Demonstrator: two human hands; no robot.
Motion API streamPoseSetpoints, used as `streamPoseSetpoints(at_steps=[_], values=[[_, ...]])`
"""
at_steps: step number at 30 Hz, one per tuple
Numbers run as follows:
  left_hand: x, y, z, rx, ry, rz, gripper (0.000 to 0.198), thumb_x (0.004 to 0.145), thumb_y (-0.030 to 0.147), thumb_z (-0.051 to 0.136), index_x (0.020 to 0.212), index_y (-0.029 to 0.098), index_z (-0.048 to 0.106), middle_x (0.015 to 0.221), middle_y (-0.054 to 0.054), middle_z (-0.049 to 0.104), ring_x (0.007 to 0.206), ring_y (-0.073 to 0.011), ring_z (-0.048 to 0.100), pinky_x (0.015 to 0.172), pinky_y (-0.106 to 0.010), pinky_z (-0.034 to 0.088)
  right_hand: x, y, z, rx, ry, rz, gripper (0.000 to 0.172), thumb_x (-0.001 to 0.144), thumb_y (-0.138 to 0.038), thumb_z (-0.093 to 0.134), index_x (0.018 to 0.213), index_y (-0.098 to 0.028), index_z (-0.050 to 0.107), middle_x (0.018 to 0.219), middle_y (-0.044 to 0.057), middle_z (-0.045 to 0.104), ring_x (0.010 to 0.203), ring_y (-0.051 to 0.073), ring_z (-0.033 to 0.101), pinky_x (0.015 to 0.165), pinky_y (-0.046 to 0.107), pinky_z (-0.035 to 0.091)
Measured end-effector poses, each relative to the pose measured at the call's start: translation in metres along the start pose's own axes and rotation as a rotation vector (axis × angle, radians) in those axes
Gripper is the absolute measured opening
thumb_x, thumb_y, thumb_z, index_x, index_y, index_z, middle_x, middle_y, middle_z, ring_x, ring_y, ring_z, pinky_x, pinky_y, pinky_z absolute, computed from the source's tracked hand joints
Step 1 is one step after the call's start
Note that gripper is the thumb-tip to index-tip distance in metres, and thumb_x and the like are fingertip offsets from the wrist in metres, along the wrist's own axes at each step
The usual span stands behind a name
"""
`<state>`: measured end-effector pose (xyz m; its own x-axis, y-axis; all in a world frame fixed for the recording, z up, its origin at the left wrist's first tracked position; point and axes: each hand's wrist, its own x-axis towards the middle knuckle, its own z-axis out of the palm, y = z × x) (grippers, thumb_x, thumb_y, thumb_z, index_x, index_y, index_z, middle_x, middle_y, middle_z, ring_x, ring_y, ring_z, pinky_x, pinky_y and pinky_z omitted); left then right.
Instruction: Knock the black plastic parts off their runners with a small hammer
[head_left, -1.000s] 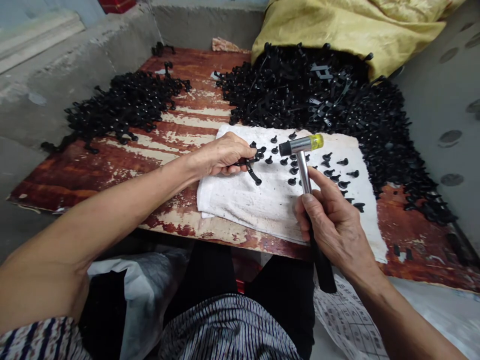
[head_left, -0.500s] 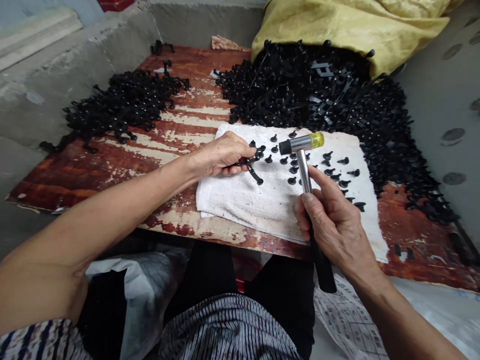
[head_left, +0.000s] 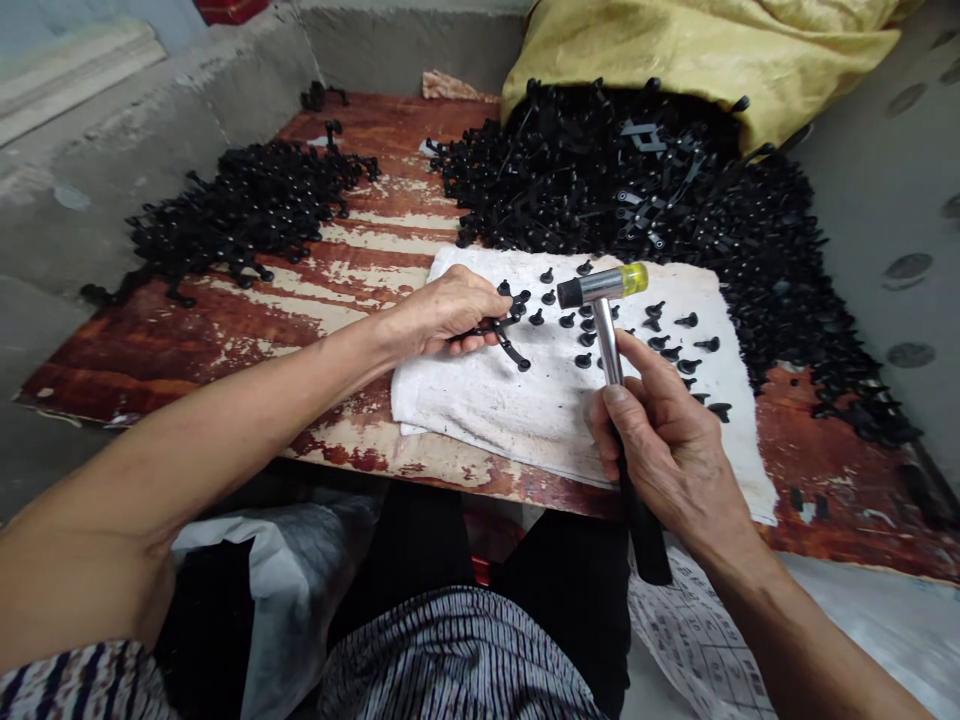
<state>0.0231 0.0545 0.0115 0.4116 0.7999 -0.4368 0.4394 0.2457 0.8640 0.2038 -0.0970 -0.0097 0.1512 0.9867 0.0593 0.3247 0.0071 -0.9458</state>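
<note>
My left hand [head_left: 442,312] is closed on a black plastic bracket [head_left: 504,338], pressing it onto a white cloth [head_left: 525,410] spread on a worn red board [head_left: 247,330]. My right hand [head_left: 664,450] grips the black handle of a small hammer [head_left: 604,300] with a metal shaft, a black face and a yellow face. The hammer head hovers over the cloth just right of the bracket. Several small black plugs [head_left: 679,345] lie scattered on the cloth around the hammer head.
A big heap of black parts [head_left: 660,210] spills from a yellow sack [head_left: 712,50] at the back right. A smaller heap of black parts [head_left: 240,205] lies at the back left. Concrete walls surround the board. A printed sheet [head_left: 690,640] lies by my right knee.
Almost nothing differs. The bracket under my left hand has shifted slightly, and the hammer stays raised in the same spot.
</note>
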Motion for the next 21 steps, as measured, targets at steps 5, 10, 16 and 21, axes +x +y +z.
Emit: streamPoseSetpoints(at_steps=[5, 10, 16, 21], values=[[-0.0031, 0.0018, 0.0018, 0.001, 0.008, 0.004, 0.018, 0.090, 0.022, 0.055, 0.079, 0.009, 0.060, 0.046, 0.002, 0.050, 0.031, -0.0014, 0.037, 0.034, -0.014, 0.026, 0.0004, 0.0005, -0.0004, -0.014, -0.002, 0.009, 0.048, 0.094, -0.028, 0.048, 0.141, -0.025, 0.045, 0.063, -0.005, 0.045, 0.044, 0.012, 0.040, 0.040, 0.027, 0.037], [-0.0046, 0.0040, 0.0023, -0.003, 0.017, -0.009, 0.017, 0.089, 0.024, 0.058, 0.082, 0.009, 0.061, 0.049, 0.001, 0.053, 0.032, -0.0013, 0.038, 0.034, -0.014, 0.026, 0.0008, 0.0005, -0.0005, -0.007, -0.007, 0.013, 0.049, 0.094, -0.028, 0.048, 0.142, -0.023, 0.043, 0.063, -0.005, 0.044, 0.045, 0.011, 0.040, 0.041, 0.026, 0.038], [-0.0031, 0.0026, 0.0036, 0.002, 0.031, -0.005, 0.017, 0.088, 0.026, 0.061, 0.084, 0.009, 0.062, 0.052, -0.001, 0.055, 0.034, -0.0016, 0.039, 0.036, -0.016, 0.026, 0.0002, -0.0005, -0.0011, 0.005, -0.014, 0.020, 0.047, 0.094, -0.029, 0.048, 0.141, -0.026, 0.044, 0.063, -0.006, 0.044, 0.044, 0.012, 0.039, 0.041, 0.027, 0.037], [-0.0039, 0.0015, 0.0048, -0.004, 0.037, -0.001, 0.018, 0.089, 0.025, 0.059, 0.085, 0.007, 0.062, 0.051, -0.001, 0.055, 0.034, -0.0015, 0.039, 0.037, -0.016, 0.026, 0.0002, -0.0010, -0.0009, -0.007, -0.004, 0.010, 0.047, 0.094, -0.029, 0.048, 0.141, -0.026, 0.045, 0.063, -0.005, 0.045, 0.045, 0.012, 0.040, 0.041, 0.027, 0.038]])
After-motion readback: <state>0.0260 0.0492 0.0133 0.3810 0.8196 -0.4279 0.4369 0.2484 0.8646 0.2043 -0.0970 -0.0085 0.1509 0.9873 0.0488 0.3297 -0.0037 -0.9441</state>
